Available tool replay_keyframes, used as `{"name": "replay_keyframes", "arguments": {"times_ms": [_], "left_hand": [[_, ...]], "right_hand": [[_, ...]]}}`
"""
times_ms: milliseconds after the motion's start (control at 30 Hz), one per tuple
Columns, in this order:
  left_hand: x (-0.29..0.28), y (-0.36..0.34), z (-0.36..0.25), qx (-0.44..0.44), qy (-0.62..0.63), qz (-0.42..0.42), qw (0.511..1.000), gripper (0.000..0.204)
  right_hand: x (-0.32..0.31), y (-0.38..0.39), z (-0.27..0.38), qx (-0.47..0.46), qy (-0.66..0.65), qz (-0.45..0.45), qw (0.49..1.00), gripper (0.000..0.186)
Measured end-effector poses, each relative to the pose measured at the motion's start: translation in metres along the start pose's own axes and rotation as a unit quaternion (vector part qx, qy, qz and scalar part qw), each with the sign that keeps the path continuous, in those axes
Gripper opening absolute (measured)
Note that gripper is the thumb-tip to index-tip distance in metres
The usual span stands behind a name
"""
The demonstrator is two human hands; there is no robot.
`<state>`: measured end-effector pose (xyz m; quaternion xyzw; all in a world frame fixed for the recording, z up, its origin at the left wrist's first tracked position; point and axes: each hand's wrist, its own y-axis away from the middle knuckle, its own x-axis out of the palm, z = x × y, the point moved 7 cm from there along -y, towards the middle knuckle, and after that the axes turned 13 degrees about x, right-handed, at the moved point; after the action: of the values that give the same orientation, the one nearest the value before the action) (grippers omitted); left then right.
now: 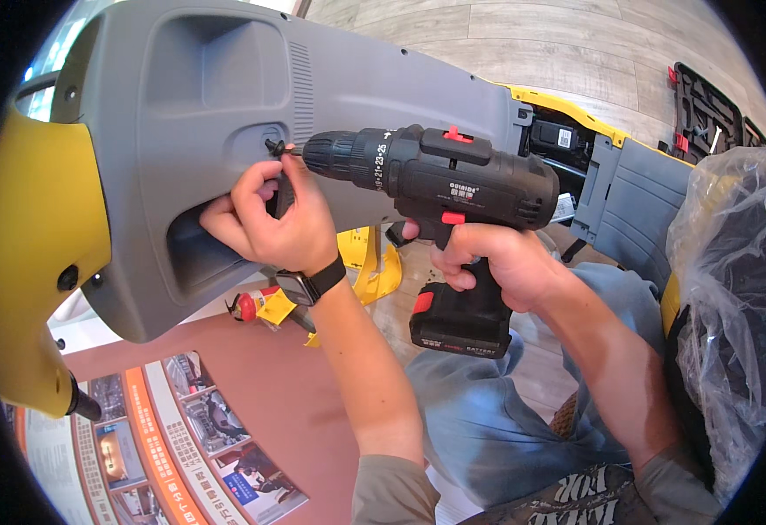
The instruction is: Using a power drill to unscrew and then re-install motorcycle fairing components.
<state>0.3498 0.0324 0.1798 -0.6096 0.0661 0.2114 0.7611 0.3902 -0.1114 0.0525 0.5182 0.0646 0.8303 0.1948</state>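
My right hand [510,262] is wrapped round the grip of a black cordless drill [479,179] with red switches, held level and aimed left. Its battery pack [460,322] hangs below the grip. At the tip of the bit, my left hand [291,223] pinches a small black screw [275,147] between thumb and fingers. The screw sits in front of a shallow recess in a large grey plastic panel [199,131]. Below my left wrist the panel has a deeper pocket, partly hidden by the hand.
A yellow curved part [46,254] borders the panel at left. An open compartment [558,144] shows black parts at right. Clear plastic wrap [733,289] covers something beside my right arm. A black tool case [711,114] lies on the floor; a red extinguisher [244,306] stands below.
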Motion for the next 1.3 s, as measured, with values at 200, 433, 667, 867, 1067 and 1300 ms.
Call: {"name": "replay_keyframes", "arguments": {"times_ms": [200,433,667,867,1067,1300], "left_hand": [[-0.0014,-0.0042,-0.0035,-0.003,0.000,-0.004,1.000,0.022],[-0.0025,-0.0060,-0.0028,-0.001,0.008,-0.007,1.000,0.024],[-0.0023,-0.0045,-0.0015,0.003,-0.003,-0.004,1.000,0.024],[0.0002,-0.0021,0.0017,-0.015,0.033,-0.013,0.999,0.025],[-0.0004,-0.0021,0.0022,-0.006,0.022,-0.011,1.000,0.023],[-0.0008,-0.0036,0.0001,0.017,0.006,-0.011,1.000,0.021]], "right_hand": [[0.0010,0.0014,0.0019,-0.003,0.004,-0.001,1.000,0.043],[0.0024,0.0003,0.0000,0.000,-0.009,0.010,1.000,0.043],[0.0029,-0.0009,-0.0012,-0.017,-0.008,-0.003,1.000,0.042],[0.0035,-0.0026,0.0073,-0.030,0.006,0.011,0.999,0.042],[0.0008,-0.0017,0.0060,-0.030,0.005,0.003,1.000,0.043],[-0.0015,-0.0009,0.0034,-0.014,-0.010,0.021,1.000,0.033]]}}
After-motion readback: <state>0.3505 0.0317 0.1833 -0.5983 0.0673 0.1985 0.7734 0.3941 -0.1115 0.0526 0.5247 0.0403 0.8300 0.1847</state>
